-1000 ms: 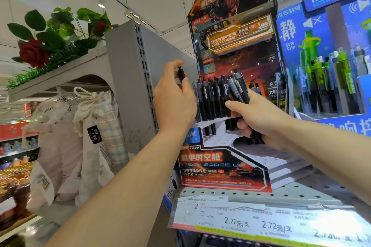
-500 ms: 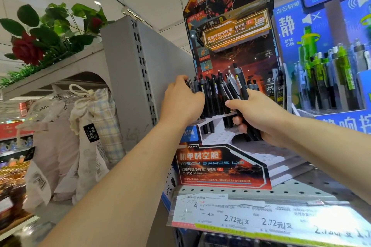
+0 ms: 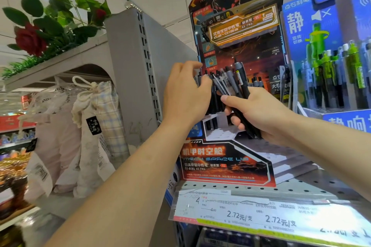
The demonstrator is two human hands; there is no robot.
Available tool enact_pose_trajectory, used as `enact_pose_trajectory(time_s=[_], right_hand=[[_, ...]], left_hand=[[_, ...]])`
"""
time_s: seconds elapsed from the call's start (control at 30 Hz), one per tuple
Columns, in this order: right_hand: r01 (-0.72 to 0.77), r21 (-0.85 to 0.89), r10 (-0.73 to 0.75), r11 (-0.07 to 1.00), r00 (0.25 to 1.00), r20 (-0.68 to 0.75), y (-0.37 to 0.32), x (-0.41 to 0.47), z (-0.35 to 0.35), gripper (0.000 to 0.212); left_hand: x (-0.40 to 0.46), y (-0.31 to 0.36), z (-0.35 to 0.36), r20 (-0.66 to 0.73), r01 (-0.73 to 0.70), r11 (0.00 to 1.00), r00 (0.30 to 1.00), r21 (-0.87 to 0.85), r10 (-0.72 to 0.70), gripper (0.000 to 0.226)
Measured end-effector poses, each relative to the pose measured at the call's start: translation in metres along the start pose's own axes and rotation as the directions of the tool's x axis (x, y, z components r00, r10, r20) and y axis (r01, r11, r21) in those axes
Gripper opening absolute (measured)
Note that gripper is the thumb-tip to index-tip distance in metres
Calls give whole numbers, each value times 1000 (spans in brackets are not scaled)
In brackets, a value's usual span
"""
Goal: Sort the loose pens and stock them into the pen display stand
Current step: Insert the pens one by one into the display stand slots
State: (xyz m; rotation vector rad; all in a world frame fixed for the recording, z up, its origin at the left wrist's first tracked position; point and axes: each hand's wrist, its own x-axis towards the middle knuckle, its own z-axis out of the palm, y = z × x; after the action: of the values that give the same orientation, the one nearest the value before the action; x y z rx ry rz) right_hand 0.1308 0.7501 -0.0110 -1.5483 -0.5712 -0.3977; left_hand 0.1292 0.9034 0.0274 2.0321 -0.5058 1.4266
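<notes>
The right hand (image 3: 261, 114) is gripping a bundle of dark pens (image 3: 239, 88), its forearm reaching in from the lower right, while the left hand (image 3: 186, 94) is reaching up with fingers loosely curled at the pens' clicker ends, though whether it is pinching one I cannot tell. The bundle is fanning upward and to the left, long axes near upright, clickers on top, just in front of the pen display stand (image 3: 226, 162). That stand is sitting on a perforated grey shelf (image 3: 301, 188) carrying price labels (image 3: 261, 216), with a blue display of green pens (image 3: 341, 66) beside it, cloth drawstring bags (image 3: 90, 126) and red artificial roses (image 3: 30, 40) at the left.
</notes>
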Motion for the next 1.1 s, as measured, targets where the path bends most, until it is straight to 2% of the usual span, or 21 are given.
enact_pose_trajectory(time_s=[0.13,0.27,0.43,0.6,0.7,0.8,0.93,1.1], right_hand=[[81,-57,-80,995,997,20,-1,-2,4,13],[88,-97,-85,991,996,31,-2,-5,3,16],[84,-79,-82,993,996,29,-4,-5,2,15],[40,25,-42,999,998,55,-7,-4,0,9],[-2,32,1,999,999,53,-6,-3,1,11],[-51,-26,52,998,998,25,-4,-2,0,13],[-65,-108,67,992,998,20,-2,0,-4,14],[-58,-142,59,988,998,-3,-1,3,-4,14]], left_hand=[[1,2,0,181,19,999,983,-50,-10,27],[2,2,-1,228,35,999,973,-38,-25,26],[1,2,-3,240,46,991,971,-129,-14,23],[2,-3,-5,172,67,970,985,-235,-26,24],[2,-6,-4,93,118,936,991,-330,-92,32],[2,-7,-4,-10,118,932,992,-342,-129,40],[1,-7,-7,-100,126,895,978,-427,-185,38],[-1,-7,-7,-203,61,914,967,-402,-154,45]])
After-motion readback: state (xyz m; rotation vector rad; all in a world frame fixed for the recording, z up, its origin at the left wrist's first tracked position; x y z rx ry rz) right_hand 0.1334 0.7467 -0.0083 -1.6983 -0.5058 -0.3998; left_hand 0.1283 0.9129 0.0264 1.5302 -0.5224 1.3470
